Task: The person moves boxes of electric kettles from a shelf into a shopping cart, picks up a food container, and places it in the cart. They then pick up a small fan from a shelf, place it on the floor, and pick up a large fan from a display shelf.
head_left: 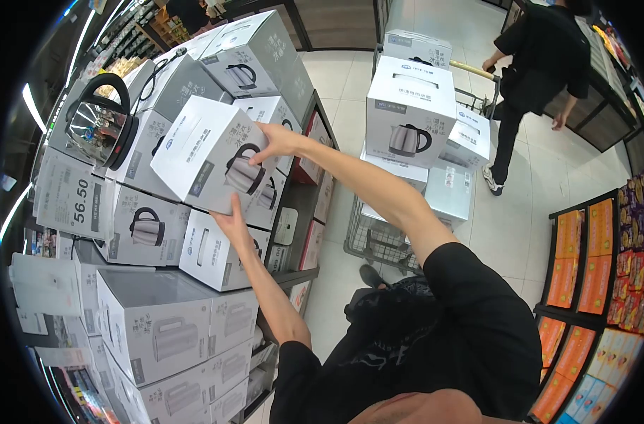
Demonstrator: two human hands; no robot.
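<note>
The white kettle box [207,150] is between your two hands, tilted over the stack at the display's aisle side. Your right hand [276,141] is spread partly open over its upper corner, thumb across the kettle print and the other fingers mostly hidden; your left hand [231,225] is partly open against the lower edge, its fingers bearing on the carton, though how far they reach underneath you cannot tell. Both have hold of it, and the opposed placing looks meant to share the load and stop a bulky, smooth-sided carton from tipping, since the slot in its lid is unused. That slotted lid points up and away from you, to the left, while the printed side leans back toward your body; the long axis seems to run from lid to base, slanting down toward you, though foreshortening makes this uncertain. Just below sits another slotted carton [203,249], lid showing, and beside it an upright carton [146,227] with its print outward, likely faced that way for shoppers. A glass kettle [101,127] stands above the price sign [73,196], probably as the sample. Across the aisle, more cartons [411,106] are piled in the cart [378,240], with another person [548,56] by its handle.
</note>
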